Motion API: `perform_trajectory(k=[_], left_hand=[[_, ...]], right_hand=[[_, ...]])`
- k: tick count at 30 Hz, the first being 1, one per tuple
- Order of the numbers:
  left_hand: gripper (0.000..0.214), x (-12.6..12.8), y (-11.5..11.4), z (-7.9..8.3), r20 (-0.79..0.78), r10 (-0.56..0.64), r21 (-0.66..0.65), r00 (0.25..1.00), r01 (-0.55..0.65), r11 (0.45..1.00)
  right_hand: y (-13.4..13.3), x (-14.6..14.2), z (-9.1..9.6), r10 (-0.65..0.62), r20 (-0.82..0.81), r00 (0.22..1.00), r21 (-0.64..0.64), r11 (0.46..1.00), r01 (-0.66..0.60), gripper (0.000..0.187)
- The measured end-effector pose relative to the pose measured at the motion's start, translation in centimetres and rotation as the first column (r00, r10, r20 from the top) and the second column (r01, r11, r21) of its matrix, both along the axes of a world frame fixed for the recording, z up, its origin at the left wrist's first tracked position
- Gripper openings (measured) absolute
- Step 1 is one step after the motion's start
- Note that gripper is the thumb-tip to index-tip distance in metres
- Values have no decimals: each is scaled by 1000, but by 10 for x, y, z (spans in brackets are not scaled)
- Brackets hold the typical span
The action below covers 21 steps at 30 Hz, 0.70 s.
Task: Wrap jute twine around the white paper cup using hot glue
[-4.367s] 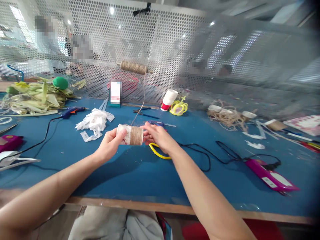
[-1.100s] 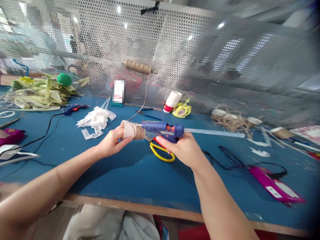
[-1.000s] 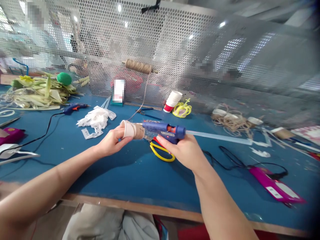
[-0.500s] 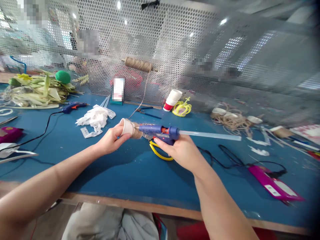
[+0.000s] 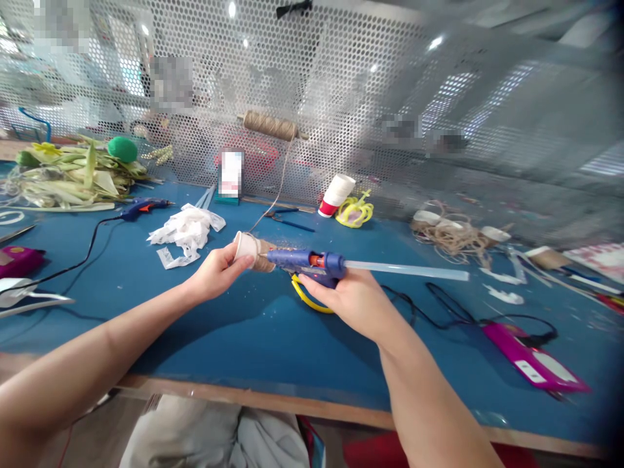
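Cup point(image 5: 247, 244) on its side, twine-wound toward the base, held above the table point(image 5: 253, 354), midway between front and back edges. Left hand point(image 5: 215, 274) grips it near the rim. Right hand point(image 5: 355, 298) wrapped round blue glue gun point(image 5: 295, 260), nozzle at the twine; contact unclear. Yellow handle point(image 5: 312, 300) below gun. Twine spool point(image 5: 270, 125) above back edge, strand running to cup.

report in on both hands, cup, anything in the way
Left hand gripping twine-wrapped cup. Right hand holding blue glue gun, aimed at cup. Close by: yellow scissor handle below gun, partly hidden.
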<state>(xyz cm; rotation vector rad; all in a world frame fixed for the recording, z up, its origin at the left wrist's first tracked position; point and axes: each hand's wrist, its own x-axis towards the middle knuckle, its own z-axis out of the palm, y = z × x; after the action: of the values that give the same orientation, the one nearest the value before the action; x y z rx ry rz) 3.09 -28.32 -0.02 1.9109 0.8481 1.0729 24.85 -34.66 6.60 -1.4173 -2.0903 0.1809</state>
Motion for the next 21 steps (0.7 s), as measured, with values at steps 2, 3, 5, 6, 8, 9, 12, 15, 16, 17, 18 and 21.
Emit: perform_trajectory(k=[2, 3, 5, 6, 8, 9, 12, 15, 16, 17, 18, 21], left_hand=[[41, 0, -1, 0, -23, 40, -15, 999, -41, 999], [42, 0, -1, 0, -36, 58, -11, 998, -59, 998], [41, -1, -2, 2, -51, 61, 24, 997, -60, 998], [39, -1, -2, 2, -53, 44, 51, 998, -41, 998], [36, -1, -3, 4, -47, -1, 111, 999, 6, 994], [35, 0, -3, 5, -50, -14, 139, 999, 21, 990], [30, -1, -4, 6, -88, -13, 228, 996, 32, 973], [25, -1, -4, 6, -117, -20, 335, 993, 58, 940], [23, -1, -5, 7, -118, -28, 369, 993, 70, 927], [22, -1, -5, 7, -120, -35, 398, 992, 80, 914], [21, -1, -5, 7, -125, -39, 424, 991, 89, 901], [21, 0, -6, 7, -151, -44, 475, 988, 111, 873]], right_hand=[[-1, 0, 0, 23, 7, 1000, -11, 1000, -23, 12], [-2, 0, 0, 26, 10, 1000, -16, 1000, -26, 12], [-2, 0, -1, 19, 7, 1000, -20, 1000, -19, 11], [-2, 1, -1, 9, 3, 1000, -16, 1000, -9, 11], [-2, 1, 0, -21, -10, 1000, -1, 1000, 21, 12], [-2, 1, 0, -32, -19, 999, 6, 999, 33, 13], [1, 2, 1, -43, -57, 997, 9, 999, 44, 17], [3, 4, 0, -65, -85, 994, -14, 998, 64, 20], [4, 5, 0, -78, -84, 993, -20, 997, 76, 20], [5, 6, 0, -88, -78, 993, -23, 996, 86, 21], [5, 6, 0, -93, -72, 993, -21, 996, 91, 21], [6, 6, 0, -98, -70, 993, -18, 995, 97, 21]])
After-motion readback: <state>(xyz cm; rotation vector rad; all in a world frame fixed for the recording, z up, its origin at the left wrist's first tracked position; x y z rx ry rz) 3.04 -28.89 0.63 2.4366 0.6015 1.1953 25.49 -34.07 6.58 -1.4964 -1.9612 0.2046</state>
